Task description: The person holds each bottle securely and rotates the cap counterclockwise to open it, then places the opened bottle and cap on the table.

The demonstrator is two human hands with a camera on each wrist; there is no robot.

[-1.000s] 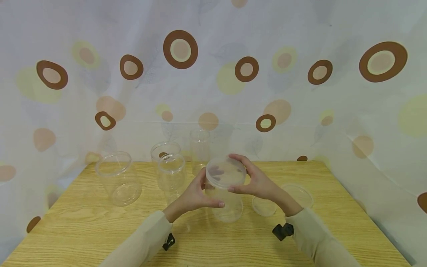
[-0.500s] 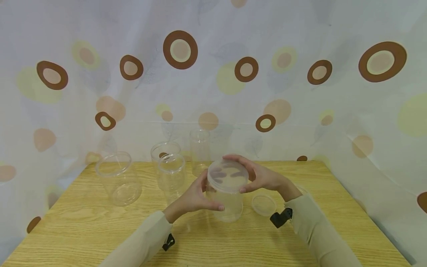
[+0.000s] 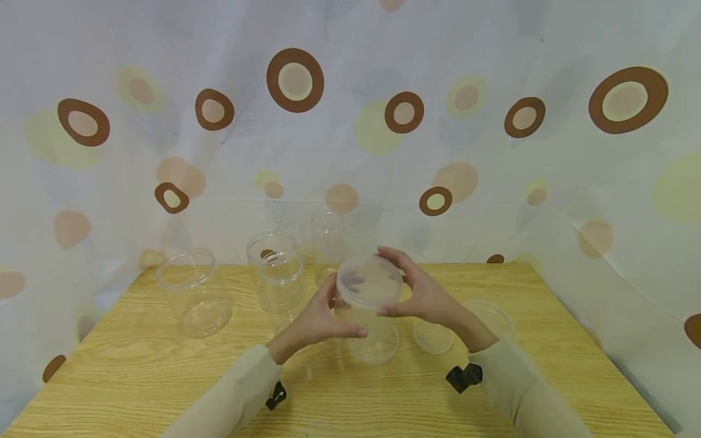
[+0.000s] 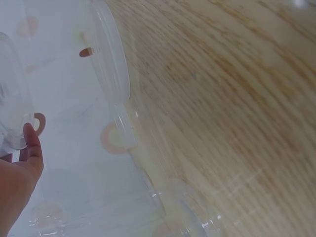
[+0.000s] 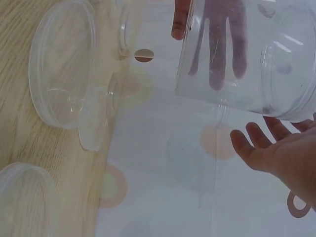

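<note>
A clear, wide cylindrical jar point(image 3: 373, 348) stands slightly tilted, close over the table in the head view. A frosted round lid point(image 3: 369, 281) covers its top. My left hand point(image 3: 317, 319) grips the jar's side, thumb in front and fingers behind; those fingers show through the clear wall in the right wrist view. From the right, my right hand point(image 3: 424, 298) holds the lid by its rim, thumb at the near edge and a finger at the far edge. The right wrist view has the right hand point(image 5: 281, 153) below the jar point(image 5: 232, 54), fingers at its lidded end.
Several uncovered clear jars stand left and behind: a wide jar point(image 3: 188, 292), a narrower jar point(image 3: 281, 292), another behind it and a tall jar point(image 3: 328, 243). Loose lids, a small lid point(image 3: 434, 337) and a larger lid point(image 3: 495, 313), lie by the right forearm. Patterned curtain backs the table point(image 3: 339, 401).
My right hand has turned toward the left on the lid, then back again. The jar's top has tipped a little right and returned. My left hand keeps its grip.
</note>
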